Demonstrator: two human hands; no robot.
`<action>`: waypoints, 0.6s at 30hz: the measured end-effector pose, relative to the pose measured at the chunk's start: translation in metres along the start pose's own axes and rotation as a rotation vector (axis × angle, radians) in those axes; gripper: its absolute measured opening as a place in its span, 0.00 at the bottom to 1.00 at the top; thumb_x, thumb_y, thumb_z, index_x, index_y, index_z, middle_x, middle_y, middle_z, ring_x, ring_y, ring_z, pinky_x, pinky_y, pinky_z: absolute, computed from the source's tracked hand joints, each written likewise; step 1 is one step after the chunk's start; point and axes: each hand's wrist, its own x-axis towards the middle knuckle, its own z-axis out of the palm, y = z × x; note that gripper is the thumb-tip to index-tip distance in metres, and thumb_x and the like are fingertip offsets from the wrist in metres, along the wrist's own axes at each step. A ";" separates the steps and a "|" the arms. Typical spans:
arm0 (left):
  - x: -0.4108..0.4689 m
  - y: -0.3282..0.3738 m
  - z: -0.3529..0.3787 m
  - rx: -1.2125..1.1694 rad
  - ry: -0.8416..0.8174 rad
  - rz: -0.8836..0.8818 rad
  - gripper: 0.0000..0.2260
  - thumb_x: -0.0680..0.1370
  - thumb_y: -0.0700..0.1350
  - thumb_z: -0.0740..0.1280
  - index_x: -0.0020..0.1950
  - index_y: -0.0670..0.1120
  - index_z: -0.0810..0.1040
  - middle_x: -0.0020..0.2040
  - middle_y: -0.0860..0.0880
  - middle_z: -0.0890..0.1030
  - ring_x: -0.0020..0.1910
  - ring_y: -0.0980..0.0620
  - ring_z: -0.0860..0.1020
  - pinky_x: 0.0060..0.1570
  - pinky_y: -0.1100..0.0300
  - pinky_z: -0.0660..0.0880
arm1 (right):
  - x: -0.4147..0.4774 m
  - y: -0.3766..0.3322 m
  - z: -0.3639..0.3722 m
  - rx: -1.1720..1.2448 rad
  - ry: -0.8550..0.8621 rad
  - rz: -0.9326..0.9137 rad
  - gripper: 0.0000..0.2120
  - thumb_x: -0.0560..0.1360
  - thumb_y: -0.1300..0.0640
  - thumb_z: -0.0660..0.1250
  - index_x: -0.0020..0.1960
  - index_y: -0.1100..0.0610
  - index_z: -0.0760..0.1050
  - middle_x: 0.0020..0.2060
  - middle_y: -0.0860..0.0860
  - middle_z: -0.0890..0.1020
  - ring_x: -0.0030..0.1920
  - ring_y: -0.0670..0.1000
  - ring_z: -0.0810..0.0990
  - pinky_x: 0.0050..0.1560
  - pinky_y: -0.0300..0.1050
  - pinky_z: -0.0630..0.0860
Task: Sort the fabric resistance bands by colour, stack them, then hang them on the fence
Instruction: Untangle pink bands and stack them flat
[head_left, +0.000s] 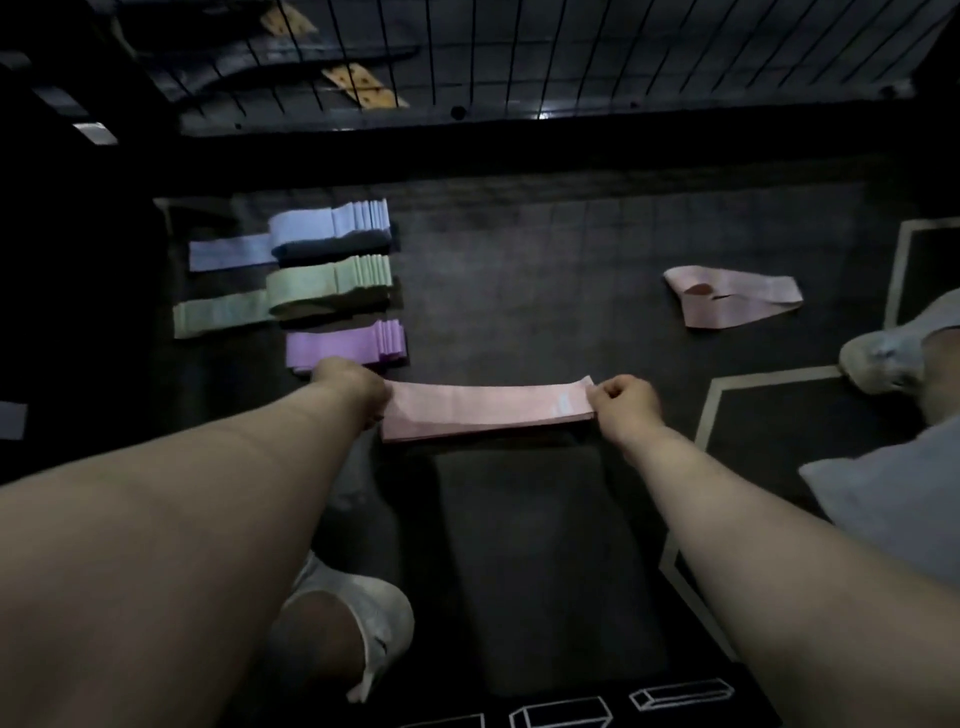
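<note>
A flat stack of pink bands (483, 410) lies on the dark floor mat in front of me. My left hand (353, 384) grips its left end and my right hand (626, 402) grips its right end. To the left sit three sorted stacks: blue bands (317, 228) farthest, green bands (311, 288) in the middle, purple bands (343, 345) nearest, just beyond my left hand. One blue band and one green band stick out leftwards from their stacks. A single loose pink band (732, 301) lies crumpled at the right. The wire fence (519, 52) stands along the top.
My two white shoes show, one at the lower left (353, 603) and one at the right edge (883, 358). White outline markings (717, 400) run across the mat on the right. Behind the fence lie dark shapes and tan pieces (363, 85).
</note>
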 end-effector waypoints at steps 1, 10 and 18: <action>0.003 -0.002 0.003 0.047 -0.014 -0.042 0.17 0.81 0.44 0.59 0.69 0.40 0.71 0.71 0.42 0.70 0.67 0.41 0.72 0.65 0.52 0.71 | 0.004 0.002 0.003 -0.011 0.005 -0.004 0.11 0.78 0.53 0.68 0.47 0.62 0.80 0.42 0.54 0.81 0.44 0.54 0.77 0.46 0.41 0.69; 0.036 -0.031 0.010 0.736 0.068 0.321 0.16 0.74 0.36 0.71 0.61 0.36 0.78 0.59 0.40 0.81 0.58 0.42 0.79 0.55 0.55 0.75 | 0.019 0.017 0.019 -0.112 0.026 -0.082 0.08 0.79 0.52 0.67 0.48 0.57 0.79 0.45 0.53 0.82 0.45 0.51 0.77 0.46 0.40 0.68; 0.047 -0.041 0.004 1.004 0.082 0.416 0.13 0.74 0.40 0.71 0.57 0.41 0.79 0.58 0.40 0.80 0.57 0.40 0.79 0.61 0.54 0.74 | 0.025 0.019 0.025 -0.208 0.028 -0.054 0.08 0.78 0.51 0.66 0.52 0.56 0.76 0.52 0.54 0.81 0.53 0.55 0.80 0.55 0.49 0.77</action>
